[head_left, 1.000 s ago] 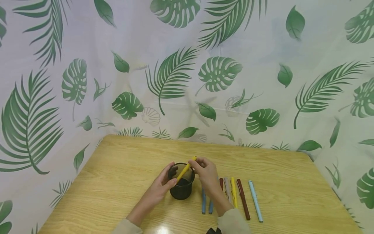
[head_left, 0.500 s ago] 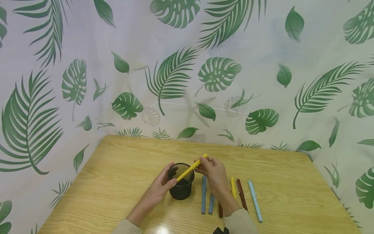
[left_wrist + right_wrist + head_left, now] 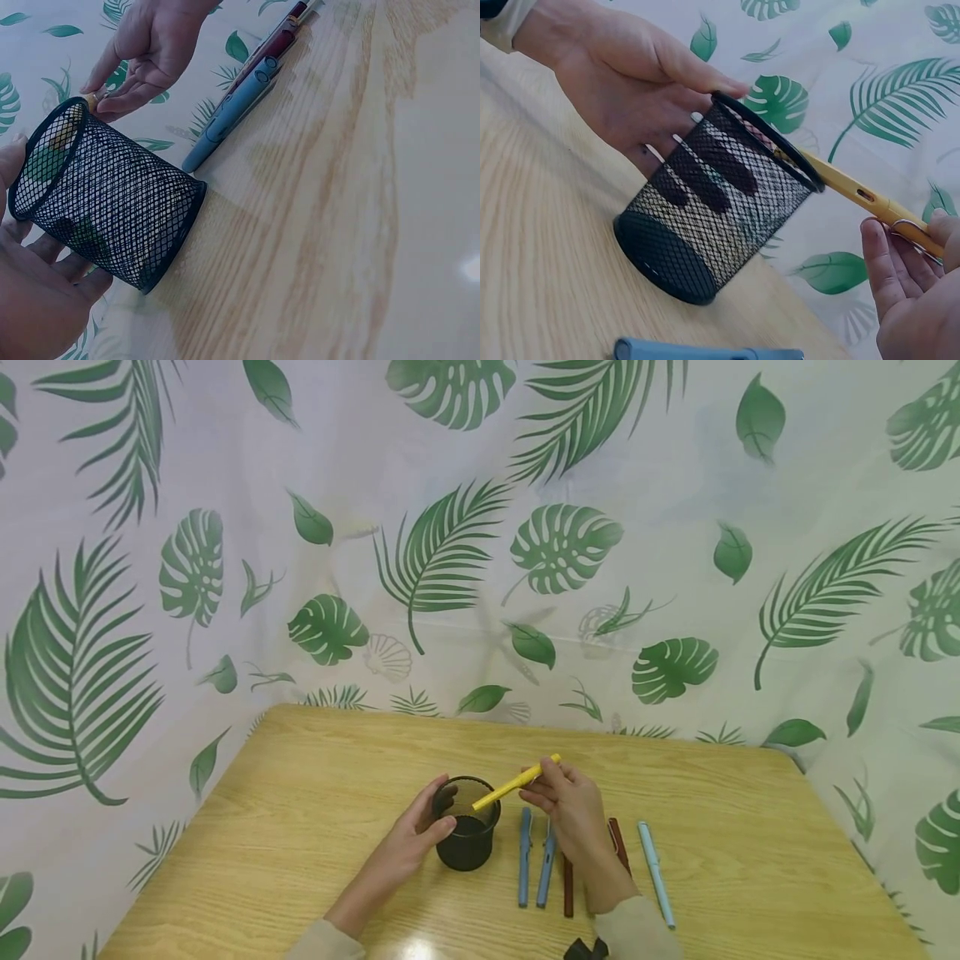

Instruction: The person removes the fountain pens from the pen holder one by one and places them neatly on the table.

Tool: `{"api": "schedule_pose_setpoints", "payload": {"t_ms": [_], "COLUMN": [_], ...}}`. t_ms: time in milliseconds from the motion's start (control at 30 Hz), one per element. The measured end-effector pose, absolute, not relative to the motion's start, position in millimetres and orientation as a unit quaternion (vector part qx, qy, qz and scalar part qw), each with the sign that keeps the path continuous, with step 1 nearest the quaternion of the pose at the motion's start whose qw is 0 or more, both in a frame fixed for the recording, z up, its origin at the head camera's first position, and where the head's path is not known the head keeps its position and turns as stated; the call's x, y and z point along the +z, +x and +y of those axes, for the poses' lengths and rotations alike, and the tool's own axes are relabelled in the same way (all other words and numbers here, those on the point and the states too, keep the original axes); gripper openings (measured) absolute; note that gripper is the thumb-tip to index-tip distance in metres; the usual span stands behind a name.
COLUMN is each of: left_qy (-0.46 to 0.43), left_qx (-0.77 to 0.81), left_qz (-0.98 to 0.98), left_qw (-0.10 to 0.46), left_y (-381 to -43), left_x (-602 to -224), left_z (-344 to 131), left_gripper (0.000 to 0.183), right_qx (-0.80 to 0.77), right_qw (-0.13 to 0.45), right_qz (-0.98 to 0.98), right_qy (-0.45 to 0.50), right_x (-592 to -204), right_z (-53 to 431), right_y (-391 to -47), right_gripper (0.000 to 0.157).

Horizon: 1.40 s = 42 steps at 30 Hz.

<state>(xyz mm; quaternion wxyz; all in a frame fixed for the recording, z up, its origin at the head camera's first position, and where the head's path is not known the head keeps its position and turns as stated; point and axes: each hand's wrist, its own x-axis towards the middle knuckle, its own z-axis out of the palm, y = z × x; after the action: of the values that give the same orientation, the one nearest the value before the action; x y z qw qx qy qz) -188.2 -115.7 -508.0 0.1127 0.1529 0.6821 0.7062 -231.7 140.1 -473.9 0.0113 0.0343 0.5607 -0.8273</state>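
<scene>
My left hand (image 3: 416, 831) grips a black mesh pen cup (image 3: 465, 852), with the thumb at its rim and the fingers round the far side. The cup stands on the table. A yellow pen (image 3: 517, 783) with a metal clip is pinched between thumb and fingers of my right hand (image 3: 577, 806). It slants down to the left, its lower end over the cup's mouth. In the right wrist view the yellow pen (image 3: 855, 191) passes behind the cup's rim. Two blue pens (image 3: 524, 860) lie just right of the cup.
Right of the blue pens lie a dark red pen (image 3: 567, 889), another dark red pen (image 3: 619, 843) partly behind my right wrist, and a light blue pen (image 3: 656, 872). The wooden table (image 3: 300, 793) meets a leaf-patterned cloth (image 3: 450, 668) at the back.
My right hand has moved right with the yellow pen, drawing its lower end away from my left thumb. The pen now lies flatter. My left hand and the cup have stayed in place.
</scene>
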Motion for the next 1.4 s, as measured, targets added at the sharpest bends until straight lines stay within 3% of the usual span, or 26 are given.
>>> {"api": "schedule_pose_setpoints", "payload": {"t_ms": [567, 1400], "left_qy": [0.157, 0.161], "left_qx": [0.707, 0.707], "left_qz": [0.679, 0.679], "left_qw": [0.118, 0.119], "left_y": [-188.7, -189.4], "left_x": [-508.9, -508.4], "left_z": [-116.6, -117.3], "left_gripper": [0.07, 0.07], "right_qx": [-0.843, -0.84], "right_qw": [0.003, -0.016], "right_qz": [0.535, 0.541], "right_qy": [0.063, 0.05], "right_x": [-463.2, -461.1], "right_z": [202.9, 306.0], "right_y": [-227.0, -206.1], "right_gripper": [0.032, 0.018]}}
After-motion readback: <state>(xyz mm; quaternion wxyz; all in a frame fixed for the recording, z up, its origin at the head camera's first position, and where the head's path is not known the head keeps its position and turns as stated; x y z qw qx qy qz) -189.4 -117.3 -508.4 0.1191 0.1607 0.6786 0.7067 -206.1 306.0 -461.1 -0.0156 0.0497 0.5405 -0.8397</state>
